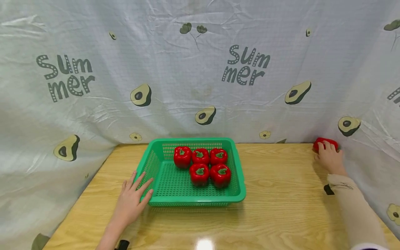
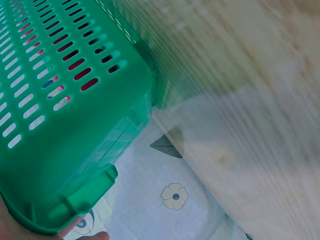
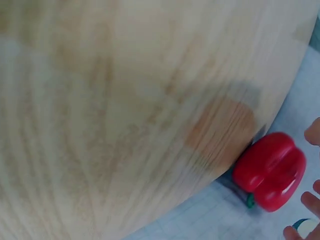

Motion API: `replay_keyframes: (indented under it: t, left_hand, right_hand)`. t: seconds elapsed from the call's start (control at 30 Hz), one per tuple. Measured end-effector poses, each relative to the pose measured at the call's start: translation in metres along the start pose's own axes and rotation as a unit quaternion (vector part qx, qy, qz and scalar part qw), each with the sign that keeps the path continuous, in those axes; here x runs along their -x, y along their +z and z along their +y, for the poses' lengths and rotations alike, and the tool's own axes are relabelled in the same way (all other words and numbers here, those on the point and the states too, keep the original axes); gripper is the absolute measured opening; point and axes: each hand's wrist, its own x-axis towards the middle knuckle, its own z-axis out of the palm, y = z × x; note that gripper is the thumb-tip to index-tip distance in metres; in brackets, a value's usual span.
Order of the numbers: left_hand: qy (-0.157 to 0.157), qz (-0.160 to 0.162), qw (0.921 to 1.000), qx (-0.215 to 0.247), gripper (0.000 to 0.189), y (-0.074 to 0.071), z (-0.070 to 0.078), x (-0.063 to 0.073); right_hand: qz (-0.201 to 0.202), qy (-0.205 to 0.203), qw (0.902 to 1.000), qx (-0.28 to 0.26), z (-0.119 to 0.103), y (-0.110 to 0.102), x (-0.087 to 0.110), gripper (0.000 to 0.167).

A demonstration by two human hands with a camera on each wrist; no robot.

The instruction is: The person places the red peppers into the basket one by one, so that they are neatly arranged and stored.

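Note:
A green plastic basket (image 1: 197,199) stands on the table, with several red bell peppers (image 1: 200,174) grouped toward its right and back. My left hand (image 1: 131,201) rests its spread, straight fingers over the left front corner of the rim. At the far right, another red bell pepper (image 3: 270,171) with a green stem lies by the table's back edge. My right hand (image 1: 330,159) is over that pepper, covering part of it in the head view. From the right wrist, the parted fingers (image 3: 311,204) show beside the pepper, with a gap between.
The wooden table (image 1: 275,194) runs between the basket and the lone pepper. A white cloth (image 1: 175,80) printed with avocados and lettering hangs behind the table and along its sides. The basket's left side is open floor, with the peppers away from it.

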Motion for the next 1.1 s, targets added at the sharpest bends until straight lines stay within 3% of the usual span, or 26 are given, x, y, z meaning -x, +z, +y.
replay_keyframes:
  t: [0.33, 0.57, 0.87, 1.1]
  left_hand:
    - [0.002, 0.001, 0.9999, -0.017, 0.039, 0.000, 0.002, 0.003]
    - [0.001, 0.006, 0.9999, -0.013, 0.039, 0.002, 0.000, 0.003]
    - [-0.003, -0.005, 0.9999, -0.010, 0.042, 0.000, -0.001, 0.001]
    - [0.000, -0.005, 0.9999, -0.015, 0.041, 0.000, -0.001, 0.000]
  right_hand:
    - [-0.082, 0.072, 0.9935, -0.031, 0.006, -0.001, -0.007, 0.065]
    - [-0.106, 0.095, 0.9896, -0.022, 0.005, -0.007, -0.008, 0.072]
    - [-0.034, 0.081, 0.9961, 0.005, 0.001, 0.000, -0.005, 0.072]
    - [0.039, 0.064, 0.9970, 0.017, 0.004, 0.013, -0.001, 0.058]
